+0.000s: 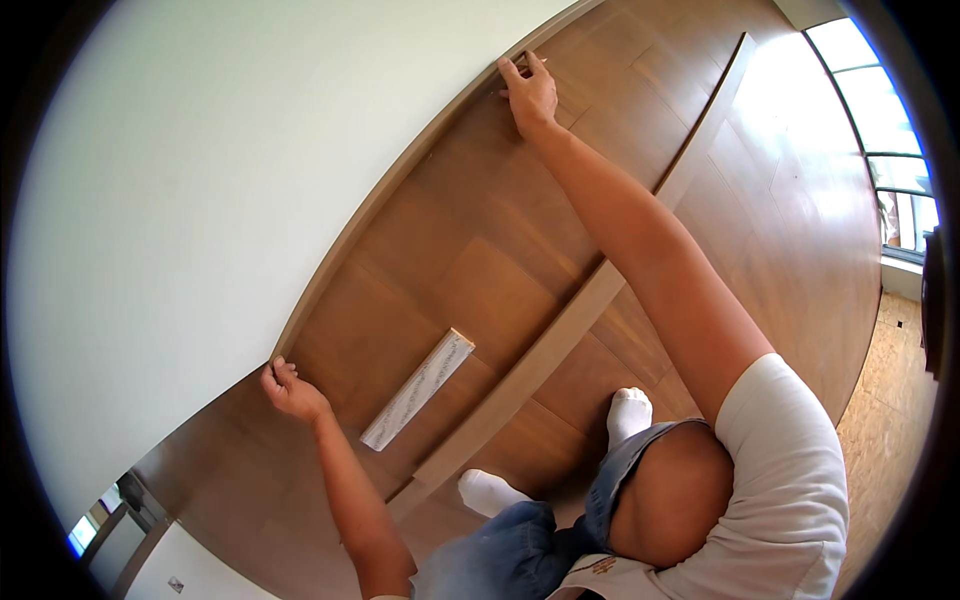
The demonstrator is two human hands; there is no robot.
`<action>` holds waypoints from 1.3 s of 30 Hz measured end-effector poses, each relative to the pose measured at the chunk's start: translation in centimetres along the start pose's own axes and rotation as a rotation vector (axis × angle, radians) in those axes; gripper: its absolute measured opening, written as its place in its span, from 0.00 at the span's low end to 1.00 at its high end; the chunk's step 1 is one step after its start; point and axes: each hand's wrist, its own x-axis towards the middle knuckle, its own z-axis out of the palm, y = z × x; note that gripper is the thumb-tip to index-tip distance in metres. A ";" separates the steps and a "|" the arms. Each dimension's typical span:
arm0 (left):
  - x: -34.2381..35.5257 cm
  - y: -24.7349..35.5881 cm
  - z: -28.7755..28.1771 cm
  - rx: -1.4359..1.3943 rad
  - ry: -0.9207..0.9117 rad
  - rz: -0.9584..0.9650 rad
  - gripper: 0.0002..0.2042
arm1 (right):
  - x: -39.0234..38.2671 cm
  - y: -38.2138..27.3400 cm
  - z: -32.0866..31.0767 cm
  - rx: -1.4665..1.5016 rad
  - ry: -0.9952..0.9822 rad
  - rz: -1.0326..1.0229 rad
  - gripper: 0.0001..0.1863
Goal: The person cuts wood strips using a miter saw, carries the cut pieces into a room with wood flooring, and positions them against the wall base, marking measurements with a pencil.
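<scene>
A long brown baseboard strip runs along the foot of the white wall. At its near end, by the wall's corner, my left hand has its fingers bent around the strip's end. Farther along, my right arm stretches out, and my right hand grips the same baseboard with thumb and fingers curled at its edge. The fingertips of both hands are partly hidden. A short offcut lies between my arms on the floor, its pale, grey-streaked side up.
Another long brown strip lies across the wood floor, passing under my right arm. My white-socked feet are just beyond it. The white wall fills the left. Windows stand at far right, above a bare board area.
</scene>
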 end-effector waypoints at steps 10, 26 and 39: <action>-0.3 0.8 0.2 -0.027 0.038 -0.014 0.10 | 0.2 0.6 0.6 -0.036 0.042 -0.023 0.40; -0.6 1.5 0.8 -0.012 0.067 -0.008 0.10 | 0.3 0.1 0.2 0.036 0.071 -0.032 0.40; 0.3 -1.3 0.8 0.006 0.104 0.090 0.09 | 1.8 1.6 0.8 0.418 -0.107 -0.051 0.15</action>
